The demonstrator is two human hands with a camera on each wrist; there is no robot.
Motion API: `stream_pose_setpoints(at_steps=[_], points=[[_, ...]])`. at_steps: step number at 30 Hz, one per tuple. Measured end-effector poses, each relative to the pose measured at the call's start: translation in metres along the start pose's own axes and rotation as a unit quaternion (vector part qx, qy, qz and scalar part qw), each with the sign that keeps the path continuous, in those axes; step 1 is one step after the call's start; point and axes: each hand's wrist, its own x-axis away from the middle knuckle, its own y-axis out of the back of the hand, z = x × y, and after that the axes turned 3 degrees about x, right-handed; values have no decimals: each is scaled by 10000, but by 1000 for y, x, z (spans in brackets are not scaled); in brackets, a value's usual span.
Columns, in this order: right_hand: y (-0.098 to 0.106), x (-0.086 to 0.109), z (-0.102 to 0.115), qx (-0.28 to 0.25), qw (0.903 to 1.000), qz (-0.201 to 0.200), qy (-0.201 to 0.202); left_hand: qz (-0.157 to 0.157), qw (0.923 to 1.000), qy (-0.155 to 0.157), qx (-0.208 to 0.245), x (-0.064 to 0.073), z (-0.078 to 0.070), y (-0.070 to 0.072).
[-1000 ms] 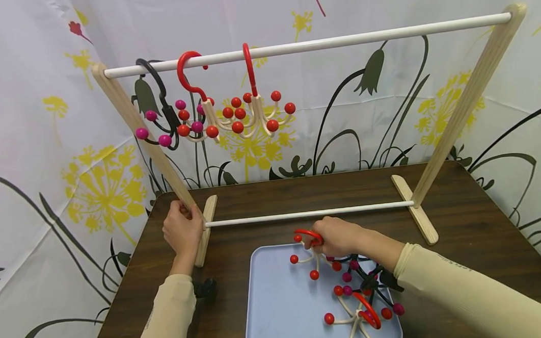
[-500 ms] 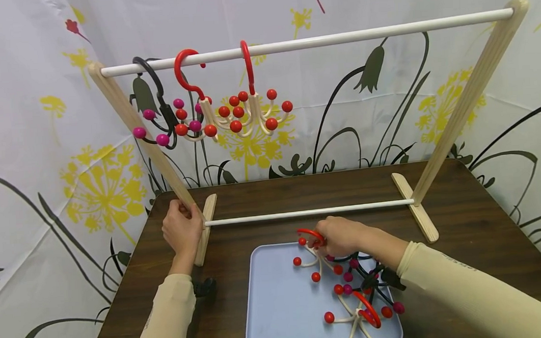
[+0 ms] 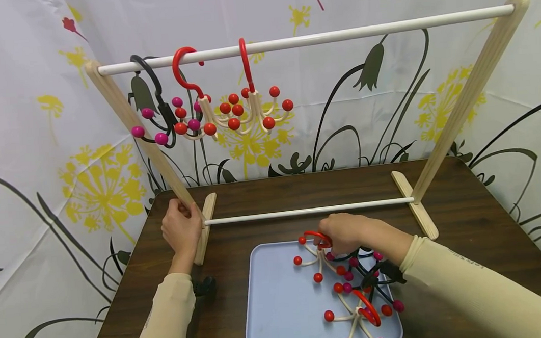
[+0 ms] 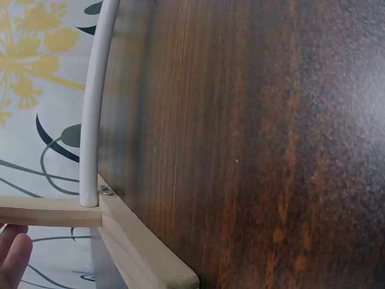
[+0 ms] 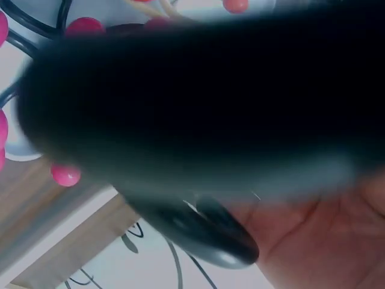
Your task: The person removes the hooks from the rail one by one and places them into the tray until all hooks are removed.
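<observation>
My left hand (image 3: 182,230) grips the foot of the left wooden upright (image 3: 172,176) of a garment rack; fingertips show against the wood in the left wrist view. Over the tray's far edge, my right hand (image 3: 342,233) curls at the red hook of a cream hanger (image 3: 319,258) with red-balled prongs. Its fingertips are partly hidden behind the hook. A black hanger (image 3: 370,281) with magenta balls lies under the right wrist, and another red-hooked hanger (image 3: 358,315) lies nearer. In the right wrist view, a blurred black hook (image 5: 198,114) crosses before the palm (image 5: 325,235).
From the white top rail (image 3: 328,37) hang a black hanger (image 3: 169,115) and two red-hooked ones (image 3: 206,108) (image 3: 255,106), towards the left. A white lower rail (image 3: 309,211) runs behind the blue tray (image 3: 277,296). The rack's feet stand on a dark wooden table (image 3: 461,215).
My right hand has shifted slightly right and the red-hooked hanger has moved right with it. My left hand stays on the upright. The view has tilted down a little.
</observation>
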Motion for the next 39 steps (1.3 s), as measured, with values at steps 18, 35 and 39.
stream_pose_setpoints(at_steps=[18,35,39], points=[[10,12,-2,57,10000,56,-36,-27,10000,13,-17,-1,3,-2],[74,55,0,-321,9932,-832,743,19,10000,5,-56,-1,0,0],[93,58,7,-191,9860,-1407,869,18,10000,-16,-55,-1,2,-1]])
